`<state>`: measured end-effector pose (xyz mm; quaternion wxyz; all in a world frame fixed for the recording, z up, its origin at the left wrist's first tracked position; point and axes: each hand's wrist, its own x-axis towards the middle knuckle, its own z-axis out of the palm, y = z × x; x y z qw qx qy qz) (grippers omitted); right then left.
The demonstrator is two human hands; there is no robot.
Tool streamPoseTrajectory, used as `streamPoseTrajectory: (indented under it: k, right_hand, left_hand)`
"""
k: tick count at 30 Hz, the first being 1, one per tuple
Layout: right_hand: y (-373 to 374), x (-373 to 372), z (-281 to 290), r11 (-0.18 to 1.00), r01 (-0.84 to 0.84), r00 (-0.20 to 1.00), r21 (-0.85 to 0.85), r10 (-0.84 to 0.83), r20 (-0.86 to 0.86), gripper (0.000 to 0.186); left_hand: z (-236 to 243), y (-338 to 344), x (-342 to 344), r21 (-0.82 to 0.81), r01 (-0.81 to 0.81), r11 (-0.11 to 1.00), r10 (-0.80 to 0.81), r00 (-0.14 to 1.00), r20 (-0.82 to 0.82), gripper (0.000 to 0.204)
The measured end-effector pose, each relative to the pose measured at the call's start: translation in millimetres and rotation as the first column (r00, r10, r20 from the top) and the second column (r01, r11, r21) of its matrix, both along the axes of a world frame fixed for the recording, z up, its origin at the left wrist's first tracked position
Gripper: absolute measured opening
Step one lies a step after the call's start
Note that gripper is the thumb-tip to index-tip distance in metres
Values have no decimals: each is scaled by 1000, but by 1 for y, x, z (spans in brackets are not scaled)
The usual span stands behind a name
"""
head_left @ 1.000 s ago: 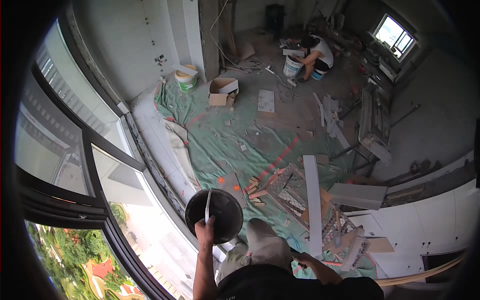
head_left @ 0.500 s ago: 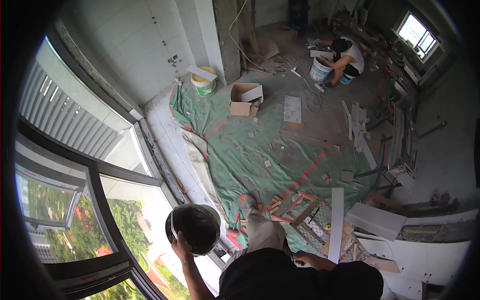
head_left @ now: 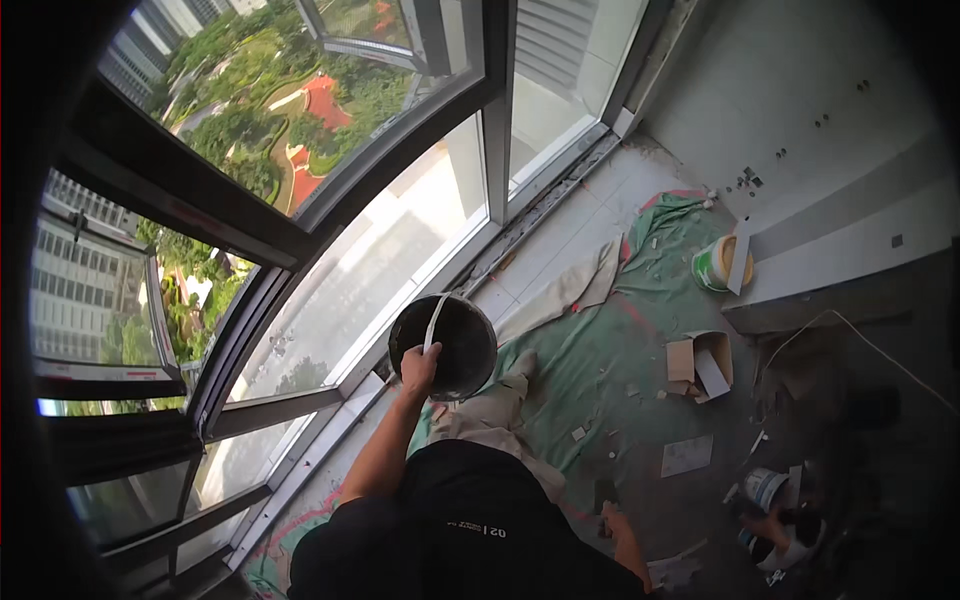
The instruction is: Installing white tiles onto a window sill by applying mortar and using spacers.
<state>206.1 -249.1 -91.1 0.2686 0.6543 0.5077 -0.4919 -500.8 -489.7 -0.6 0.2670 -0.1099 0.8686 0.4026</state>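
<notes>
My left hand (head_left: 420, 368) is closed round the pale strap-like handle of a black-lined round bucket (head_left: 467, 345). The bucket hangs in front of me with its mouth facing up, beside the window wall. Its inside is dark, and I cannot make out any contents. Down at my right side, my right hand (head_left: 615, 520) has its fingers curled next to a dark shape (head_left: 605, 492), apparently held but too dim to name. My trouser leg and shoe show just beyond the bucket, on a green ground cloth (head_left: 575, 375).
Tall framed windows (head_left: 400, 190) run along my left. Ahead to the right stand a white-and-green bucket (head_left: 708, 265) with a board on it and an open cardboard box (head_left: 682, 362). A grey tile (head_left: 687, 456) lies on the floor. A co-worker (head_left: 795, 540) crouches at lower right by a white bucket (head_left: 765, 488).
My view has swung left toward the windows, so the box and co-worker now appear further right. My left hand still carries the bucket. My right hand shows more clearly, away from my body.
</notes>
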Motion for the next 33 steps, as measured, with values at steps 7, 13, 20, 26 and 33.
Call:
streamPoseTrajectory:
  k: [7, 13, 20, 26, 33]
  right_hand:
    - [279, -79, 87, 957, -289, 955, 11, 287, 77, 74]
    - [447, -153, 68, 897, -440, 898, 34, 440, 18, 75]
    - [548, -387, 105, 730, -597, 778, 333, 627, 22, 47]
    - [620, -628, 96, 358, -922, 361, -145, 932, 3, 51]
    - [532, -804, 115, -58, -998, -58, -10, 998, 39, 52]
  left_hand:
    - [-53, 87, 42, -71, -318, 945, 321, 947, 31, 48]
    - [-68, 92, 106, -157, -640, 752, 654, 755, 52, 48]
    - [-81, 138, 198, -175, -896, 408, 910, 414, 3, 43]
    - [-100, 188, 265, 54, -998, 13, 991, 21, 134, 33]
    - [-158, 194, 322, 82, -919, -385, 914, -368, 169, 33]
